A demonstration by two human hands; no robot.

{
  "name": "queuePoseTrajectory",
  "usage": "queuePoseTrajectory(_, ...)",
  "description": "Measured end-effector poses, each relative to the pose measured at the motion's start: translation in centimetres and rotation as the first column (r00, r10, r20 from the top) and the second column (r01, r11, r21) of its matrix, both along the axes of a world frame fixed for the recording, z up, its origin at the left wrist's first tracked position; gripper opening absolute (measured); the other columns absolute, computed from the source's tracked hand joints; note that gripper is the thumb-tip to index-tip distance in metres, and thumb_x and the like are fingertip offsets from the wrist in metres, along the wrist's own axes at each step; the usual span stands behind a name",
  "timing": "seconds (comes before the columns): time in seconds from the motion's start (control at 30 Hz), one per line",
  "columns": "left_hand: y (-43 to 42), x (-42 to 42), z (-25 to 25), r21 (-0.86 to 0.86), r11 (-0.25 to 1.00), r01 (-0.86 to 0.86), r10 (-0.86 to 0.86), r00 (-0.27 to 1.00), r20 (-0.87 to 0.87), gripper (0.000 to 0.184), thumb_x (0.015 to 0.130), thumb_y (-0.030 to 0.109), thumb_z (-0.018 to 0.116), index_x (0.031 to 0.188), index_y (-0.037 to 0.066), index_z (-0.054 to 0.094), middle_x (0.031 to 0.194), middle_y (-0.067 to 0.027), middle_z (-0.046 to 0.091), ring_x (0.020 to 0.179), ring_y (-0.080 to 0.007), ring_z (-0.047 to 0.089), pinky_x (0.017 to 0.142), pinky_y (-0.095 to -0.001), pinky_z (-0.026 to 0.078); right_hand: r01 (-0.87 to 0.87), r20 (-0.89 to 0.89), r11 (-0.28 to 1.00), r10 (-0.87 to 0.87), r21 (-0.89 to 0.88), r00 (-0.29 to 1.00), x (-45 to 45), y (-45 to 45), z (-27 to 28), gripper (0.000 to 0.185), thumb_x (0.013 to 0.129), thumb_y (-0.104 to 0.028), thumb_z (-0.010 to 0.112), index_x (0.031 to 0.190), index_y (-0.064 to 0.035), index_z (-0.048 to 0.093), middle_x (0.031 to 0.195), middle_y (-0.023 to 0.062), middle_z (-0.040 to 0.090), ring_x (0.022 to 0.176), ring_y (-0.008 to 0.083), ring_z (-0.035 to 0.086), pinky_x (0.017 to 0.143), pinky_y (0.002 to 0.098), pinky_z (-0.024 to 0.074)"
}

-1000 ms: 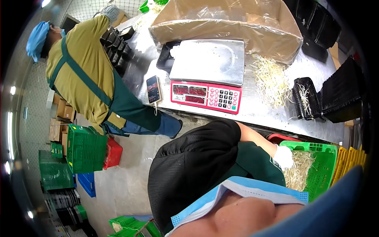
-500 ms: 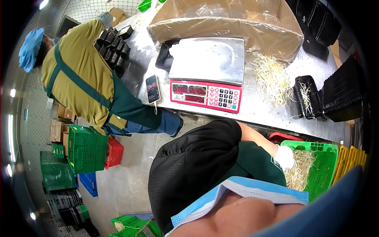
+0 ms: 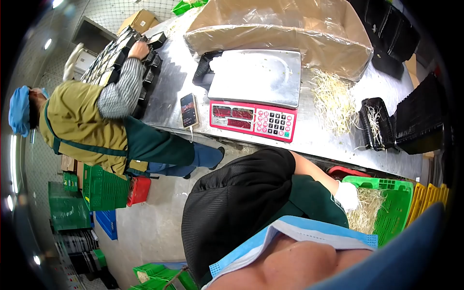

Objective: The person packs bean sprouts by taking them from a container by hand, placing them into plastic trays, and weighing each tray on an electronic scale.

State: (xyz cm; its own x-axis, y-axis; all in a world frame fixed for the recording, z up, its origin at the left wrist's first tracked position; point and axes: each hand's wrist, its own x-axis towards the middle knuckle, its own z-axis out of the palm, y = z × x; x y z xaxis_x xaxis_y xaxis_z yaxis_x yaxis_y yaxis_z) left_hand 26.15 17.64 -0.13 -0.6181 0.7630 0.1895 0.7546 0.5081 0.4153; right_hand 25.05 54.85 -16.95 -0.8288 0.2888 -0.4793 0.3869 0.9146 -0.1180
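My left hand point(image 3: 346, 196), in a white glove, is at the near-left side of a green plastic crate point(image 3: 398, 208). It touches, or is just beside, the pale bean sprouts point(image 3: 366, 212) in it. Its fingers are hidden, so whether it holds any cannot be made out. My right hand is out of sight, with the blue face mask point(image 3: 290, 232) filling the lower view. On the metal table point(image 3: 309, 142) stands a red scale point(image 3: 253, 121) with a bare steel plate. Right of it lies a loose heap of sprouts point(image 3: 334, 104), then a black tray point(image 3: 373, 123) holding some sprouts.
A large film-lined cardboard box point(image 3: 280, 36) stands behind the scale. A phone point(image 3: 189, 110) lies left of it. Stacked black trays point(image 3: 419, 116) stand at right, yellow crates point(image 3: 429, 200) below. A co-worker point(image 3: 87, 121) stands at left, one hand point(image 3: 138, 50) on black packs.
The co-worker has shifted left and turned, an arm now stretched over the packs, more of which show. My view has tilted slightly. My left hand stays at the crate.
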Motion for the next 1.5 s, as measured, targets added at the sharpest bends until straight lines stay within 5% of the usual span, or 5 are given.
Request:
queuePoseTrajectory(0.53, -4.3, 0.3, 4.6, 0.733, 0.680, -0.017, 0.041, 0.999, -0.015, 0.036, 0.080, 0.012, 0.060, 0.116, 0.011, 0.062, 0.086, -0.0078, 0.065, 0.069, -0.0244, 0.061, 0.060, -0.0300, 0.049, -0.331, -0.108, 0.941, 0.323, -0.071, 0.940, -0.4, 7.9, -6.9, 0.042, 0.076, -0.028, 0.062, 0.110, -0.0031, 0.062, 0.100, 0.0132, 0.067, 0.084, 0.0276, 0.063, 0.079, 0.0362, 0.0514)
queuePoseTrajectory(0.7, -15.0, -9.2, 9.3, 0.622, 0.507, -0.597, 0.606, 0.760, 0.235, 0.026, 0.082, 0.005, 0.055, 0.107, 0.002, 0.061, 0.096, -0.0090, 0.064, 0.092, -0.0181, 0.059, 0.087, -0.0311, 0.045, 0.205, -0.082, 0.628, -0.396, -0.751, 0.914, 3.4, 3.3, 6.7, 0.066, 0.065, -0.006, 0.066, 0.128, 0.0003, 0.048, 0.106, 0.0075, 0.065, 0.086, 0.0167, 0.061, 0.075, 0.0290, 0.0502)
queuePoseTrajectory(0.9, -20.0, -23.2, 2.4, -0.287, 0.519, -0.805, 0.846, 0.532, 0.037, 0.051, 0.072, 0.037, 0.069, 0.105, -0.001, 0.064, 0.100, -0.0225, 0.065, 0.096, -0.0352, 0.062, 0.084, -0.0378, 0.047, 0.001, -0.021, 1.000, -0.002, -0.019, 1.000, 3.6, -3.8, 6.3, 0.072, 0.058, -0.032, 0.076, 0.121, -0.0047, 0.052, 0.106, 0.0203, 0.062, 0.096, 0.0322, 0.062, 0.082, 0.0401, 0.0503)
queuePoseTrajectory(1.3, -21.5, -22.3, 1.9, 0.201, 0.372, -0.906, 0.548, 0.389, 0.741, 0.017, 0.081, 0.008, 0.068, 0.089, -0.006, 0.063, 0.082, -0.0066, 0.064, 0.072, -0.0168, 0.059, 0.067, -0.0279, 0.048, 0.069, -0.143, 0.971, -0.103, -0.229, 0.984, 3.5, -0.2, 8.5, 0.062, 0.061, -0.040, 0.072, 0.114, -0.0097, 0.059, 0.104, 0.0174, 0.065, 0.089, 0.0309, 0.063, 0.077, 0.0372, 0.0515)
queuePoseTrajectory(1.5, -17.0, -20.6, 4.8, -0.056, 0.375, -0.925, 0.917, 0.379, -0.123, 0.030, 0.083, 0.029, 0.062, 0.091, 0.001, 0.070, 0.085, -0.0185, 0.068, 0.072, -0.0318, 0.063, 0.071, -0.0393, 0.047, -0.028, -0.278, 0.985, 0.075, 0.169, 0.958, 4.7, -5.6, 6.4, 0.069, 0.063, -0.040, 0.073, 0.122, -0.0108, 0.053, 0.110, 0.0155, 0.063, 0.100, 0.0291, 0.062, 0.081, 0.0384, 0.0517)
